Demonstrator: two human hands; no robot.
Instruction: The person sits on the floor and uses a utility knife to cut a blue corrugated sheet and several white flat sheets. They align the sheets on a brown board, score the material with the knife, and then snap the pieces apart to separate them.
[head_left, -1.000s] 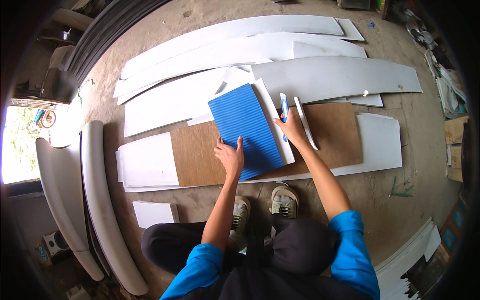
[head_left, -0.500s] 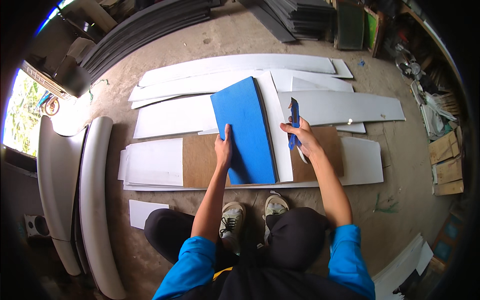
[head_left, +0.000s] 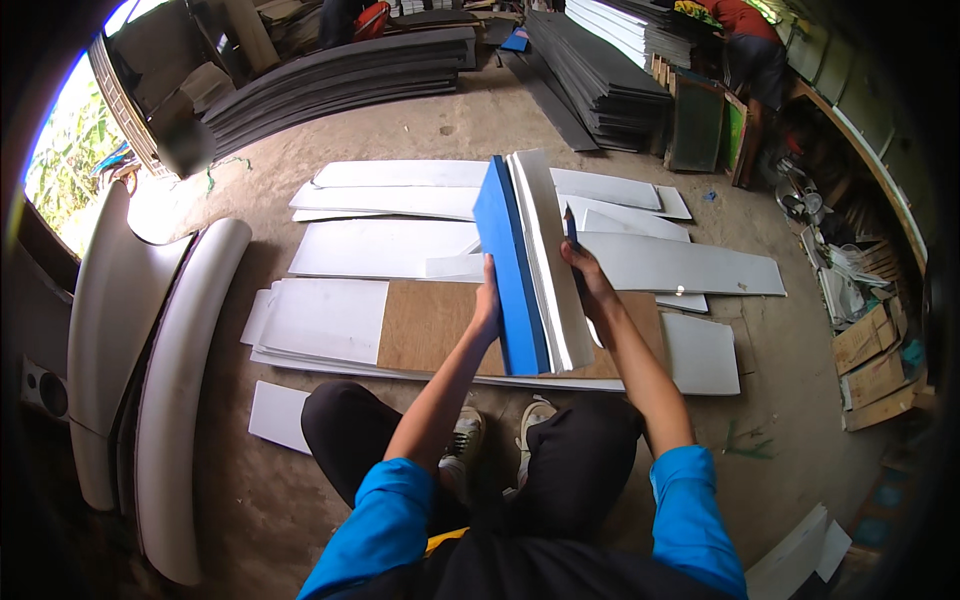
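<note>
Above the brown board (head_left: 430, 320) among white panels (head_left: 680, 262), left fingers (head_left: 489, 272) and right fingers (head_left: 572, 254) clamp the blue-faced stack (head_left: 518, 270).

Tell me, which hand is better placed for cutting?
Probably the right hand: it holds the blue cutter, pointed end up, beside the white sheets. The left hand is busy supporting the blue board.

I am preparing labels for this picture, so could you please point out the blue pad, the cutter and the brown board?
Blue pad (head_left: 514, 280): head view, middle of its visible surface.
Cutter (head_left: 571, 229): head view, its uncovered upper part.
Brown board (head_left: 427, 320): head view, its bare left part.
</note>
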